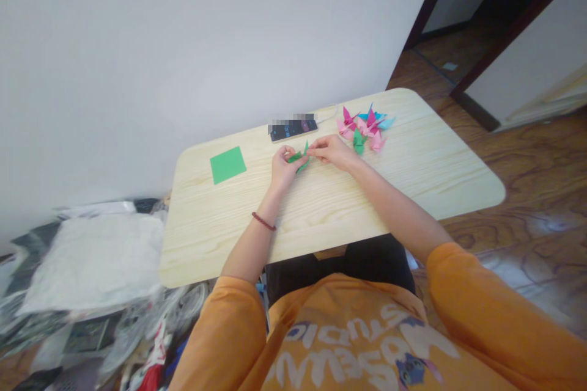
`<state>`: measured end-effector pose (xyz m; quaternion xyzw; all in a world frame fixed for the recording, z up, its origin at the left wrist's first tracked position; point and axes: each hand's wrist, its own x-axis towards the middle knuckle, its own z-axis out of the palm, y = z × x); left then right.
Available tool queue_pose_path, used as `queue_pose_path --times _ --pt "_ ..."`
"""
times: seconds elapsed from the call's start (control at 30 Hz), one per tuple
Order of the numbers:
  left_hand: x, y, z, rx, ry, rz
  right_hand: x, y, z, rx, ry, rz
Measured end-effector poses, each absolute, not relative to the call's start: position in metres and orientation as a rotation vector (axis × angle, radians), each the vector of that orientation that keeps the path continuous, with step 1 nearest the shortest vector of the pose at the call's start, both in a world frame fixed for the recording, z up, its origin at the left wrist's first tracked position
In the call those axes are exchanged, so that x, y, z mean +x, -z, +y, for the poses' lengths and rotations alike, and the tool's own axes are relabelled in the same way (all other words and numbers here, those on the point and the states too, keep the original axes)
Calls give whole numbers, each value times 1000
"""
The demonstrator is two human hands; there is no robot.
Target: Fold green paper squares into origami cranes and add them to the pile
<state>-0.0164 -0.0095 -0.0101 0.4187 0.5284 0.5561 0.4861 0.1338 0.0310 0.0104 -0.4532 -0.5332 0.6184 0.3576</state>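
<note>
A partly folded piece of green origami paper [300, 160] is held over the middle of the table [339, 208]. My left hand [283, 166] grips its left side, thumb on top and fingers curled around. The fingertips of my right hand [331, 150] are pinched at a thin upright green point on the paper's right end. Just right of that hand stands a finished green paper crane [359, 142], among several pink, magenta and blue paper cranes [369, 125]. A flat green paper square [228, 165] lies apart on the left.
Behind my hands a phone [293, 128] lies near the wall, with a white cable [329, 115] running right from it. Bags and a white package [98, 259] are piled left of the table. A doorway opens at right.
</note>
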Motion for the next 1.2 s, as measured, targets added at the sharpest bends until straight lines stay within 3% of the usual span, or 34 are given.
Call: queue_pose_path --times 0.4,0.7,1.2 --pt "-13 10 -13 1147 -1203 1288 139 -10 39 -1169 -1495 -1259" --pt "-17 11 -10 1060 -1403 1278 131 -11 32 -1149 -1541 -1264" --pt "-15 5 -12 1073 -1421 1312 126 -12 26 -1156 -1570 -1338"
